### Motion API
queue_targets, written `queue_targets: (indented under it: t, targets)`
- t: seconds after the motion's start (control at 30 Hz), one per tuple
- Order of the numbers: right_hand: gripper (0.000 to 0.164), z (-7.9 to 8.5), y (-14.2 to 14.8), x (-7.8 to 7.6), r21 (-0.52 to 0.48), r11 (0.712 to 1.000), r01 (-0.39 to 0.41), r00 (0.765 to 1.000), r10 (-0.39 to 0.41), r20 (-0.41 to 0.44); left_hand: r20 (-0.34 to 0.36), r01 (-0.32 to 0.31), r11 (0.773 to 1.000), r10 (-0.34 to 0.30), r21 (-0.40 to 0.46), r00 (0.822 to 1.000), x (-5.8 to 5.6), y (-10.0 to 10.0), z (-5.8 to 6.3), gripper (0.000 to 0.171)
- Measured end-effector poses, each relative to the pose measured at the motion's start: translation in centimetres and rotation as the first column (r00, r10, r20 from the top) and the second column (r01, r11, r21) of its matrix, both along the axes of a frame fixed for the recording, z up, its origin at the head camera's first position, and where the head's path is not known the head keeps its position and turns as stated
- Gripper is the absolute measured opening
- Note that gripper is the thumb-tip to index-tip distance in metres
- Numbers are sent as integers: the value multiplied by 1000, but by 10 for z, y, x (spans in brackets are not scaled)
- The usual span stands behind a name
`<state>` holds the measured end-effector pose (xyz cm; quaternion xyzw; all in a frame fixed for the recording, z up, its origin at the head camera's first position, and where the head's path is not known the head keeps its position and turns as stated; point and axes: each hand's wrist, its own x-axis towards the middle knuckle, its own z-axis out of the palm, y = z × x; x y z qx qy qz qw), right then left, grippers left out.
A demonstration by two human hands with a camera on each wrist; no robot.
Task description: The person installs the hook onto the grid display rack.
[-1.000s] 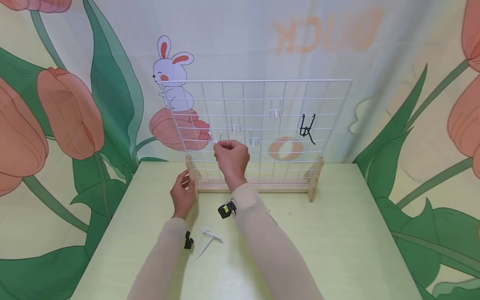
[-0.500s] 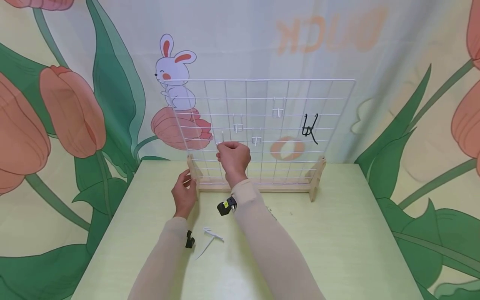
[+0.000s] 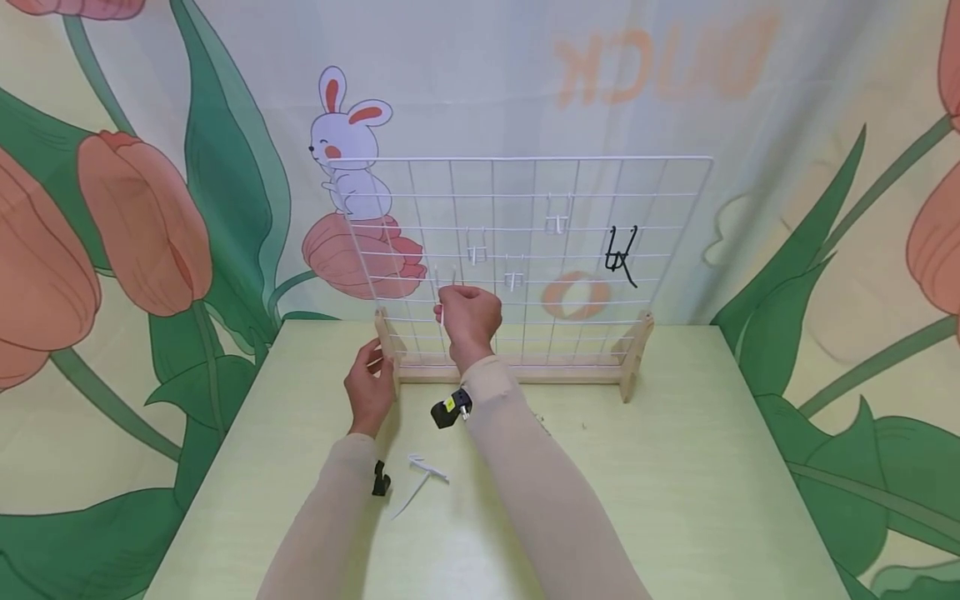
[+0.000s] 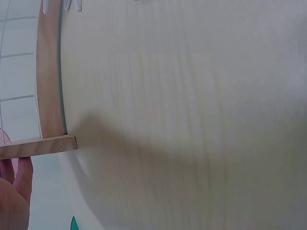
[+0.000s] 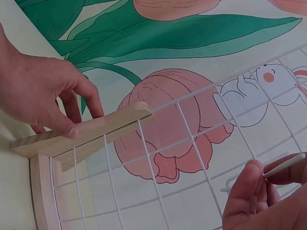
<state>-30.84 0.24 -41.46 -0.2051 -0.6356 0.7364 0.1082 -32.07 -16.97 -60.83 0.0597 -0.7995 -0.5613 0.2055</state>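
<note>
A white wire grid panel (image 3: 525, 157) stands upright in a wooden stand (image 3: 632, 358). In front of its left part my right hand (image 3: 471, 321) pinches a white hook (image 5: 288, 165) between thumb and fingers. Two thin white prongs stick up above that hand in the head view; whether they touch the grid I cannot tell. My left hand (image 3: 369, 390) holds the stand's left side piece (image 5: 103, 122), its thumb tip on the wood's edge and the fingers along the outer side.
Several white hooks (image 3: 476, 252) hang on the grid, with a black hook (image 3: 619, 257) further right. White hooks (image 3: 427, 472) lie on the table (image 3: 675, 483) between my forearms. A printed curtain (image 3: 480, 75) hangs behind.
My right hand has moved slightly right and down with the white hook, and more of its prongs shows. My left hand stays at the stand.
</note>
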Motion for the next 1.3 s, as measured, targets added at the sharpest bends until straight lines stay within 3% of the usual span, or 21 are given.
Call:
queue_targets:
  t: [0.3, 0.63, 1.0, 1.3]
  targets:
    - [17, -5, 2, 0, -20, 1000, -21, 999, 22, 47, 5, -9, 1000, 9, 11, 1000, 0, -2, -1, 37]
    - [8, -23, 4, -2, -5, 1000, -15, 1000, 15, 20, 6, -27, 1000, 27, -16, 1000, -1, -1, -7, 38]
    - [12, -35, 4, 0, 183, 983, -6, 997, 19, -70, 6, -37, 999, 37, -21, 999, -2, 1, -6, 37]
    - [11, -43, 5, -3, 236, 972, 8, 997, 11, -80, 18, -38, 999, 38, -14, 999, -4, 2, -5, 38]
